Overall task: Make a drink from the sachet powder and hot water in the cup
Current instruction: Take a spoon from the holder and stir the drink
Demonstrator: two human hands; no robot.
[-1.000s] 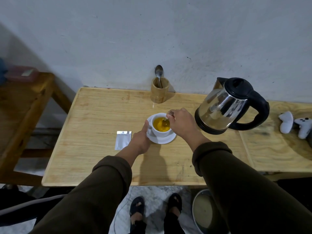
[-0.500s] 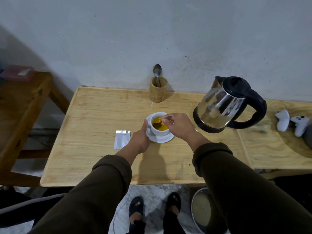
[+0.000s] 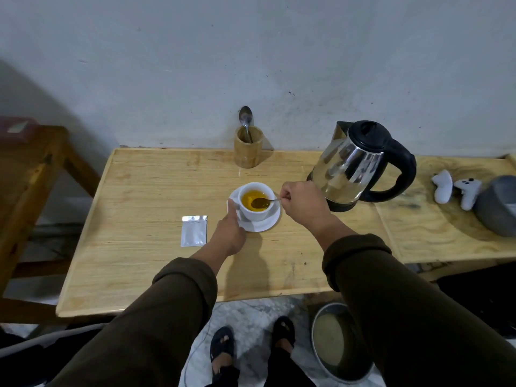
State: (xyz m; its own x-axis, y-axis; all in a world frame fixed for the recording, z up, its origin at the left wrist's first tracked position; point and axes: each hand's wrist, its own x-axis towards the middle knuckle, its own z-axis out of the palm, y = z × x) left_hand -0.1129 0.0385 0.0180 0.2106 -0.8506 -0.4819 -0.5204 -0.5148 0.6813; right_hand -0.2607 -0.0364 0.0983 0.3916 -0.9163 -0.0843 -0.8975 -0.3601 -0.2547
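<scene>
A white cup [image 3: 254, 212] full of yellow-orange drink stands on a white saucer [image 3: 265, 222] in the middle of the wooden table [image 3: 145, 191]. My right hand [image 3: 303, 203] pinches the handle of a small metal spoon [image 3: 261, 202] whose bowl sits in the drink. My left hand [image 3: 227, 233] holds the saucer's left edge beside the cup, thumb on the rim. A silver sachet [image 3: 194, 231] lies flat on the table left of my left hand.
A steel kettle [image 3: 354, 166] with a black handle stands right of the cup. A wooden holder [image 3: 248, 150] with a spoon stands at the back by the wall. White controllers [image 3: 458, 188] and a grey object [image 3: 497, 209] lie far right. A bin [image 3: 335, 342] stands on the floor.
My right hand has moved the spoon round in the cup, from the right rim to the left and back toward the right. My left hand stays at the saucer.
</scene>
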